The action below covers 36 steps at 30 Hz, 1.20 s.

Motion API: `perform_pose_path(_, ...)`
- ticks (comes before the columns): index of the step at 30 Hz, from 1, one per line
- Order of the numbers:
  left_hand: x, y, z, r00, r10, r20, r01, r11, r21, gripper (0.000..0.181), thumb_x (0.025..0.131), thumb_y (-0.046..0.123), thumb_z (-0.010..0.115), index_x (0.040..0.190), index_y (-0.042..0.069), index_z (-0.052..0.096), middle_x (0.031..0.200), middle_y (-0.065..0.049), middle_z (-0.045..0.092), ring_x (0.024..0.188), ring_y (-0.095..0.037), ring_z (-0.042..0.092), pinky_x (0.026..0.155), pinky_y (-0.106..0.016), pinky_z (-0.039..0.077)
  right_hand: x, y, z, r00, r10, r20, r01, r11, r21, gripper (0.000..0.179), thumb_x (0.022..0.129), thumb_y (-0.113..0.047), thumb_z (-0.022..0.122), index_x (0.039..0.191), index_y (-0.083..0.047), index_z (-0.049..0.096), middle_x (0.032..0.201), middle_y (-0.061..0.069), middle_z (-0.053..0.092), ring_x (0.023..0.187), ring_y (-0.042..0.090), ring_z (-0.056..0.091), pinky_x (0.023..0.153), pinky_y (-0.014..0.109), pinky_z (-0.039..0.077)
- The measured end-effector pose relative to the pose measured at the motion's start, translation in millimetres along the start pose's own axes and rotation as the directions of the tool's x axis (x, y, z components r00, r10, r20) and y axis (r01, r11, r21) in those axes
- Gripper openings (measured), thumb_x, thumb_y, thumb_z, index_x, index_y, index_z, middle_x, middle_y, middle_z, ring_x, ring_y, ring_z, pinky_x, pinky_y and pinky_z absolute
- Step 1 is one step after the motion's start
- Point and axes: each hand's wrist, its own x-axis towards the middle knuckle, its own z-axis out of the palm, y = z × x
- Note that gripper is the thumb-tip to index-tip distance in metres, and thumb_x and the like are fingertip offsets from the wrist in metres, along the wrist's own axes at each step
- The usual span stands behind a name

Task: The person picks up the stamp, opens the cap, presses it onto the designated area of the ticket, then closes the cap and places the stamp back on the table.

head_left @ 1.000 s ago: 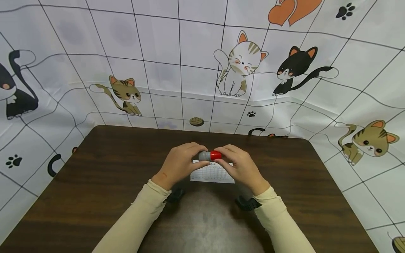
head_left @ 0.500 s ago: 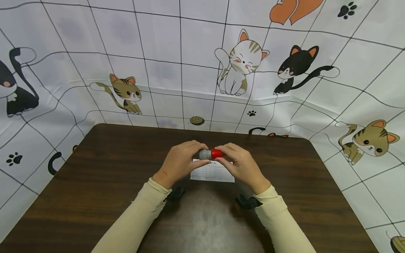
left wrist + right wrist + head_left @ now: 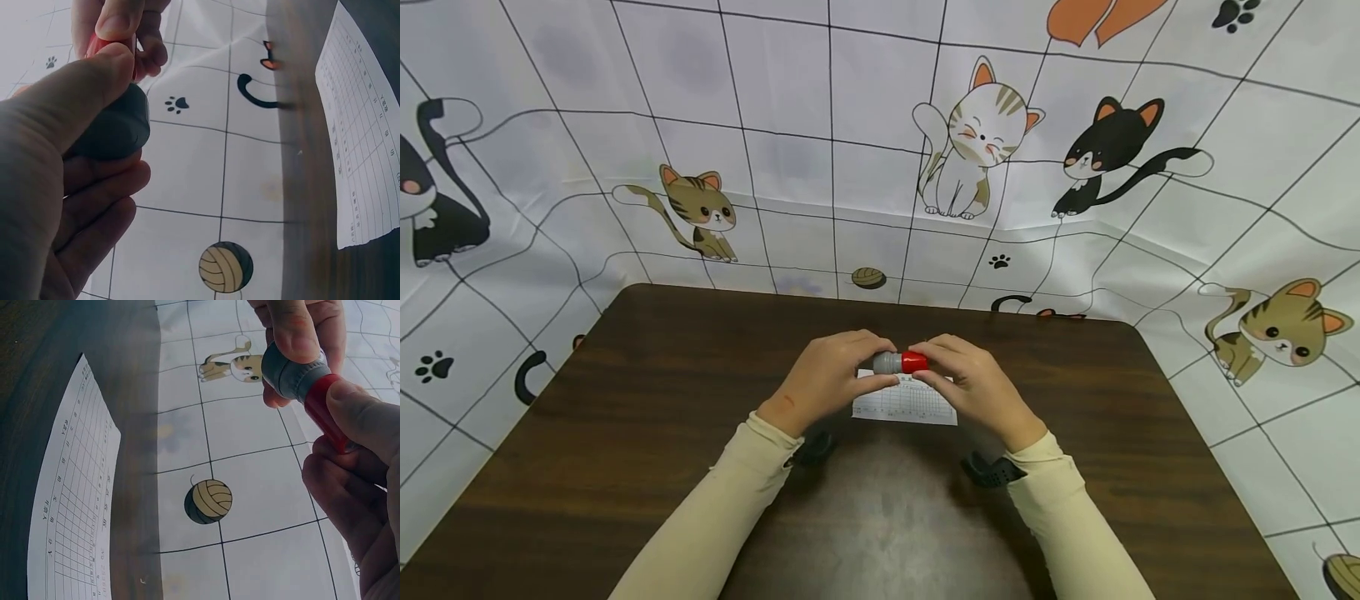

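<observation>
My left grip (image 3: 829, 377) pinches the tube (image 3: 899, 362) by its grey end, my right grip (image 3: 976, 385) by its red end. I hold it crosswise, raised above the counter (image 3: 587, 450), toward the far edge. A printed sheet (image 3: 904, 403) lies on the counter below, well in from both side edges.

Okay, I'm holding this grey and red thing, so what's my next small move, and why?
Probably a gentle twist of the red part against the grey part: they sit end to end, the left grip holding the grey and the right grip pinching the red.
</observation>
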Motion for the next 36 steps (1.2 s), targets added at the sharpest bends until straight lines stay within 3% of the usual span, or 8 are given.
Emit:
perform_pose_path(9,0.5,0.2,0.1,1.000,-0.002,-0.030,0.003,0.999,0.041,0.038,0.085,0.032,0.087,0.115,0.012,0.074,0.106,0.000,0.074,0.087,-0.012,0.068,0.081,-0.031,0.061,2.7,0.9,-1.4,1.000,0.012,0.006,-0.012,0.999,0.037,0.037,0.086,-0.006,0.084,0.121,-0.006,0.074,0.108,0.005,0.072,0.087,0.015,0.069,0.078,0.032,0.062)
perform_pose_path(13,-1.1,0.8,1.5,1.000,-0.024,-0.016,0.024,0.999,0.045,0.037,0.086,0.033,0.087,0.115,0.013,0.074,0.107,0.000,0.075,0.087,-0.014,0.069,0.083,-0.031,0.061,2.0,0.7,-0.3,0.999,0.026,0.021,-0.027,0.998,0.052,0.036,0.087,-0.007,0.084,0.121,-0.006,0.074,0.107,0.004,0.072,0.086,0.014,0.070,0.078,0.031,0.062)
perform_pose_path(23,-4.5,2.0,3.5,1.000,-0.025,-0.002,0.025,0.999,0.045,0.033,0.088,0.030,0.085,0.115,0.015,0.073,0.107,0.002,0.073,0.085,-0.010,0.066,0.081,-0.029,0.060,-1.5,-0.9,2.5,1.000,0.007,0.031,-0.008,0.999,0.042,0.038,0.085,-0.006,0.085,0.122,-0.005,0.073,0.109,0.007,0.071,0.088,0.015,0.070,0.080,0.031,0.062)
perform_pose_path(30,-3.8,6.5,2.3,0.998,-0.057,-0.026,0.059,0.995,0.077,0.041,0.084,0.037,0.087,0.116,0.014,0.075,0.109,0.000,0.076,0.092,-0.013,0.071,0.086,-0.030,0.061,-3.5,-2.4,1.9,1.000,0.019,-0.015,-0.019,1.000,-0.020,0.036,0.086,-0.007,0.085,0.120,-0.004,0.074,0.108,0.007,0.072,0.087,0.017,0.067,0.076,0.032,0.062)
perform_pose_path(36,-1.5,4.4,0.5,0.999,-0.019,-0.036,0.022,0.998,0.064,0.044,0.083,0.033,0.089,0.118,0.013,0.074,0.111,0.000,0.075,0.095,-0.013,0.071,0.088,-0.030,0.060,-1.6,-1.3,-2.7,1.000,0.013,-0.002,-0.013,1.000,-0.001,0.038,0.085,-0.005,0.085,0.121,-0.004,0.073,0.110,0.007,0.071,0.090,0.018,0.068,0.078,0.033,0.062)
